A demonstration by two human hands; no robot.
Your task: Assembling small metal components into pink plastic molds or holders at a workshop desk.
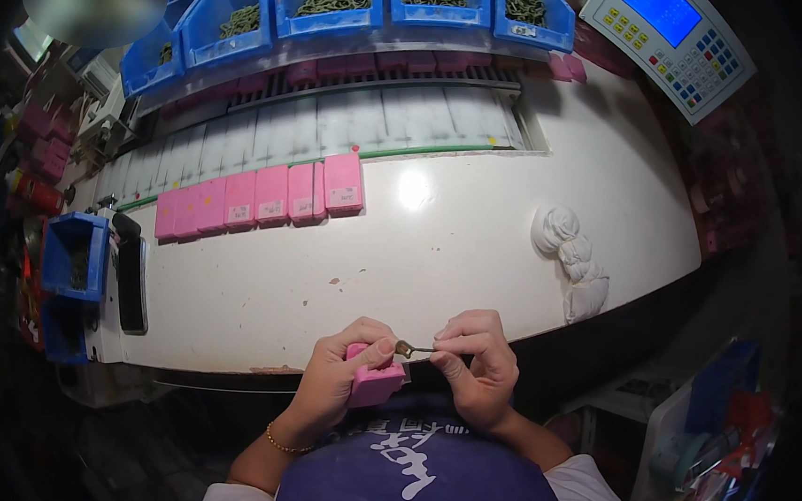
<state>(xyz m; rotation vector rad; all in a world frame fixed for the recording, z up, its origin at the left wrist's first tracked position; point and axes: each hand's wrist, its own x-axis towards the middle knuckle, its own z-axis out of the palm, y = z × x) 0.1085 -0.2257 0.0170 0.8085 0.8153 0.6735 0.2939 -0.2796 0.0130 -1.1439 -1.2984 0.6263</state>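
My left hand [339, 378] grips a small pink block [374, 383] close to my chest, just past the near edge of the white worktable [438, 253]. My right hand [477, 360] pinches a thin dark wire part with a small ring end [409, 349], and that end touches the top of the pink block by my left thumb. A row of several more pink blocks [264, 197] lies on the table farther away, to the left of centre.
Blue bins [331, 0] holding greenish coiled parts line the far side above a slatted track [383, 117]. A keypad unit with a blue screen [667, 41] stands far right. A bundled white cloth [572, 259] lies right. A blue bin [73, 253] and a black device [130, 276] sit left.
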